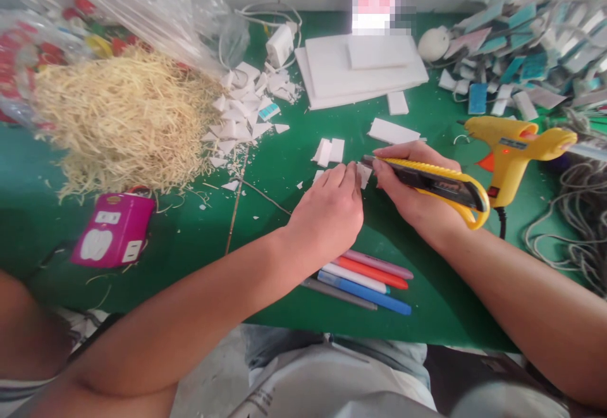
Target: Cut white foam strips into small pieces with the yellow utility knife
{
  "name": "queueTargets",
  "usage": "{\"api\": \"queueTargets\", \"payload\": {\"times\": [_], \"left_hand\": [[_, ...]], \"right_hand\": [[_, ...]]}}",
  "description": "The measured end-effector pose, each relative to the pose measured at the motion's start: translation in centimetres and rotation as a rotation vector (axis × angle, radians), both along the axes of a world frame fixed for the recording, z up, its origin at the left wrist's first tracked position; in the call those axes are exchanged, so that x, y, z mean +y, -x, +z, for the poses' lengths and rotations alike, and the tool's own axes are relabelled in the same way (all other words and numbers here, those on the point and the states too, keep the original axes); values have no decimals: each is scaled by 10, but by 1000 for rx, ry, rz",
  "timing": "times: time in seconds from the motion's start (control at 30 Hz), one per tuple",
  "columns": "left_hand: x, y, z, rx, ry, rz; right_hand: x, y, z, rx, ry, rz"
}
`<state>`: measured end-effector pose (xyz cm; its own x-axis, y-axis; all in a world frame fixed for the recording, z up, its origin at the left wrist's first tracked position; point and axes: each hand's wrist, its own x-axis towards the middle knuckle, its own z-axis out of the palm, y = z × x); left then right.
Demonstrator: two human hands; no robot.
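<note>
My right hand (408,202) is closed around a yellow and black utility knife (439,184), its blade end pointing left toward my left fingertips. Under the bent fingers of my left hand (327,212), a small white foam piece (364,176) is pressed to the table; its edge shows at the fingertips. Just beyond that hand lie small cut white pieces (337,150). A longer white foam strip (394,131) rests behind the knife. Several markers (372,270) lie side by side nearer my body.
A yellow glue gun (509,152) stands at right, its light lit. White foam sheets (327,83) lie at the back. White scraps (237,117), straw-like shreds (128,121) and a magenta socket block (116,231) are at left. Coloured offcuts (516,45) and grey cords (569,209) crowd the right.
</note>
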<state>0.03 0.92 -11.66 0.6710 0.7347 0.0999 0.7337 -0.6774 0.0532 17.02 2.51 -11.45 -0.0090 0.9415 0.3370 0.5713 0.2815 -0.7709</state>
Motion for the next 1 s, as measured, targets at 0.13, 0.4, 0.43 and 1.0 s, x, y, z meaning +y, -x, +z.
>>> {"api": "queueTargets", "payload": {"times": [0.13, 0.4, 0.43, 1.0], "left_hand": [[0, 0, 0, 17, -15, -3], [-3, -6, 1, 92, -64, 38], [-4, -7, 2, 96, -70, 47], [-4, -10, 5, 95, -33, 47]], "right_hand": [[0, -1, 0, -25, -7, 4], [2, -2, 2, -84, -30, 13], [3, -2, 3, -83, -25, 20], [-1, -1, 2, 55, 23, -28]]}}
